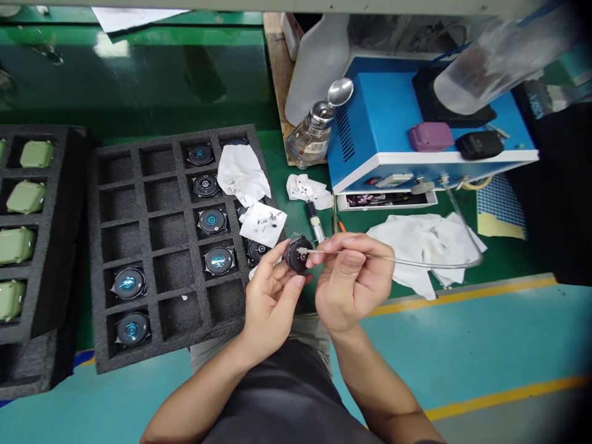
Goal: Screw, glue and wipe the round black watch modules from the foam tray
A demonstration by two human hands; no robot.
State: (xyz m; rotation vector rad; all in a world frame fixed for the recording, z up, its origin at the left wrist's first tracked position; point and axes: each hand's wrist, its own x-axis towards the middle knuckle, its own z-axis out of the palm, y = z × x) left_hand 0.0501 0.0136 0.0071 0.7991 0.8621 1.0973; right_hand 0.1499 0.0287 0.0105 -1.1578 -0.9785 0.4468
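Note:
My left hand [272,293] grips a round black watch body [298,254] between thumb and fingers, its underside facing up. Pinched in my right hand [354,277] is a thin metal-tipped tool [319,251], its tip touching the watch body. A clear tube [430,265] runs from the tool to the front of a blue machine [370,117]. Left of my hands lies a black foam tray [173,256] with round watches in several compartments. A white paper with small dark bits [263,224] rests on its right side.
Another foam tray [41,240] at the far left holds green cases. Behind my hands stand a glass bottle [311,137] and a large white bottle [319,68]. A white cloth [416,243] lies to the right. A syringe [316,222] lies just behind the watch body.

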